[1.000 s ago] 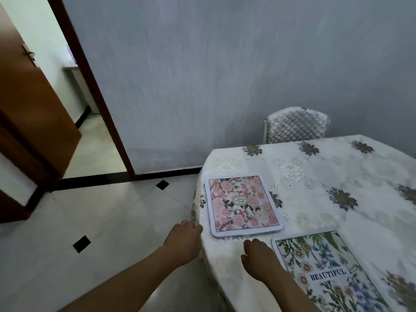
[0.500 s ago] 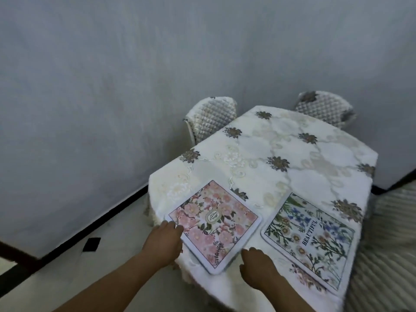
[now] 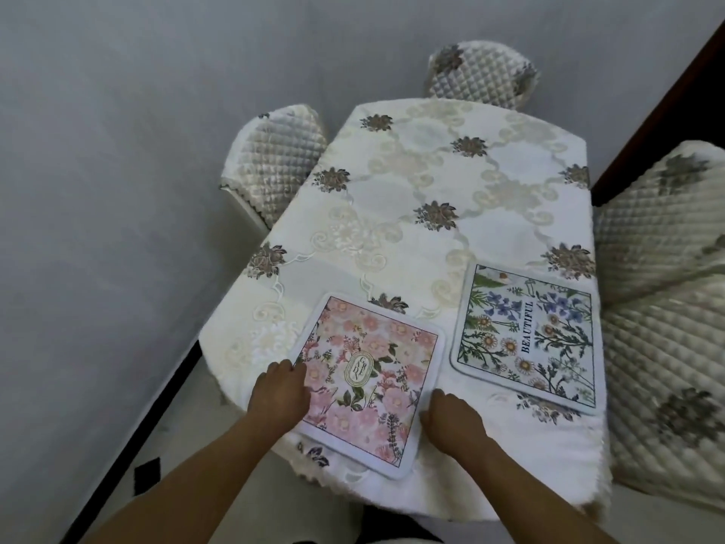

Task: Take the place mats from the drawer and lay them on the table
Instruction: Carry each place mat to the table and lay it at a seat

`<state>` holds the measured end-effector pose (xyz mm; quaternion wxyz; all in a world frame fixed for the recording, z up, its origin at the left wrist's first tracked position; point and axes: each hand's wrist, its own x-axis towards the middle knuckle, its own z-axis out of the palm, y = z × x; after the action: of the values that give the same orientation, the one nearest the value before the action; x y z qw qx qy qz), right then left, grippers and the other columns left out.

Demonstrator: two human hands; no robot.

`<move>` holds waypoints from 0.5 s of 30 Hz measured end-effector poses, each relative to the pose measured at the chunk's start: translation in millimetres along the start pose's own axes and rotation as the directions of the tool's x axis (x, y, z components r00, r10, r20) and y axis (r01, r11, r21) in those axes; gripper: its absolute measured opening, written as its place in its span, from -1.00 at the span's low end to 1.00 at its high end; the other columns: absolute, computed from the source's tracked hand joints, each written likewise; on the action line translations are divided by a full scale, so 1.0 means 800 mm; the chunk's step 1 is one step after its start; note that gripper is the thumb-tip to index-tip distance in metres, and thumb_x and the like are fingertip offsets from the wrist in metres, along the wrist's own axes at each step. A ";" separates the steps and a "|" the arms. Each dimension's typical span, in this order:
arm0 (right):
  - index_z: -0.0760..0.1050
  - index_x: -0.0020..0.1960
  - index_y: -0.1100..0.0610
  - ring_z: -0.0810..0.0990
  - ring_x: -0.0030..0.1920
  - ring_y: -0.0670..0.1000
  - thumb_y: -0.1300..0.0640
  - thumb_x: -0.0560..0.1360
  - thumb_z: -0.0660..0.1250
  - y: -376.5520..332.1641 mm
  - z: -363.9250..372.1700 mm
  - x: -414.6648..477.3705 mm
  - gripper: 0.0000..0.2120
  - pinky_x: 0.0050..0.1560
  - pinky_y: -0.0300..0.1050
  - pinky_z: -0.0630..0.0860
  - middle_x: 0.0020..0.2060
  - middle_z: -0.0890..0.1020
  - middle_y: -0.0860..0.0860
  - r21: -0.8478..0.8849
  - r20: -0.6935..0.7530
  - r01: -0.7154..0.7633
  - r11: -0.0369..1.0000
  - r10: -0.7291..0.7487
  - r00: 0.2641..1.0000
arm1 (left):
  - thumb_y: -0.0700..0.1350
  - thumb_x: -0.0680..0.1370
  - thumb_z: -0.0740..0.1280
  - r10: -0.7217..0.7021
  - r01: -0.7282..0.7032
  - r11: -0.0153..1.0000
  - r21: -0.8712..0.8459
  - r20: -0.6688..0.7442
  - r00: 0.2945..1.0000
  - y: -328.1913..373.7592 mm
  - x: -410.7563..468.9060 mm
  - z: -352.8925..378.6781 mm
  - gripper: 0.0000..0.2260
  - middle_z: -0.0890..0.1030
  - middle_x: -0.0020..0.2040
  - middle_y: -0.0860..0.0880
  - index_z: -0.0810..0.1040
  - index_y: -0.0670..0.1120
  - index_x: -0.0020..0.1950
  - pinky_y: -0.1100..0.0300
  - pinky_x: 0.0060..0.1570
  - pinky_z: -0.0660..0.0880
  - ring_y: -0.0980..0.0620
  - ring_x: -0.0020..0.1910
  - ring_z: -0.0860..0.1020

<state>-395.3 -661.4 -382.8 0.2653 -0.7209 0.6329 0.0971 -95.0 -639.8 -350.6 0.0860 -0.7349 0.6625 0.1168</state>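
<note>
A pink floral place mat (image 3: pixel 376 371) lies flat near the front edge of the table (image 3: pixel 423 198), which wears a cream embroidered cloth. My left hand (image 3: pixel 279 394) rests on the mat's left edge, fingers curled onto it. Against the mat's right edge sits my right hand (image 3: pixel 451 420), fingers bent down on the cloth. A second mat (image 3: pixel 529 335), with blue and white flowers and the word BEAUTIFUL, lies flat to the right, apart from the pink one. No drawer is in view.
Quilted chair backs stand at the table's left (image 3: pixel 274 159), far end (image 3: pixel 478 74) and right (image 3: pixel 667 268). A grey wall runs along the left. Pale floor tile with a dark inset (image 3: pixel 147 475) shows at lower left.
My view has swung right, from the doorway to the whole table. Both hands moved onto the pink mat's side edges; the mat now lies turned relative to the table edge.
</note>
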 end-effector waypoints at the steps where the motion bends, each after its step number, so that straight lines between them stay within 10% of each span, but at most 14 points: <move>1: 0.40 0.15 0.14 0.60 0.02 0.12 -0.06 0.57 0.14 -0.003 0.001 0.004 -0.69 -0.06 -0.07 0.49 0.03 0.60 0.08 0.023 -0.011 -0.027 0.999 0.028 1.000 | -0.05 0.52 0.26 0.002 -0.001 1.000 -0.014 0.009 1.000 -0.005 0.007 0.001 -0.72 0.55 -0.01 -0.15 0.50 -0.15 0.17 0.06 -0.14 0.45 -0.15 -0.03 0.50; 11: 0.37 0.09 0.15 0.61 -0.02 0.12 -0.02 0.56 0.18 -0.046 0.017 0.002 -0.75 -0.13 -0.08 0.47 -0.02 0.60 0.08 0.287 -0.098 -0.306 0.908 0.346 0.933 | 0.00 0.51 0.38 -0.199 0.300 0.854 -0.426 0.265 0.943 -0.034 0.073 0.007 -0.61 0.55 0.07 -0.24 0.43 -0.26 0.14 0.03 0.02 0.52 -0.22 0.06 0.55; 15: 0.39 0.05 0.15 0.63 -0.02 0.14 0.08 0.55 0.14 -0.072 0.023 -0.006 -0.83 -0.14 -0.09 0.46 -0.02 0.62 0.10 0.332 -0.126 -0.415 0.847 0.475 0.871 | -0.04 0.52 0.36 -0.126 0.239 0.824 -0.513 0.246 0.961 -0.054 0.083 0.006 -0.75 0.61 -0.15 -0.18 0.53 -0.25 -0.09 0.13 -0.21 0.50 -0.14 -0.17 0.59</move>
<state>-337.2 -644.3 -381.0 0.2737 -0.5119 0.8142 -0.0134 -46.1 -697.2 -375.3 -0.0462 -0.7740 0.5170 0.3626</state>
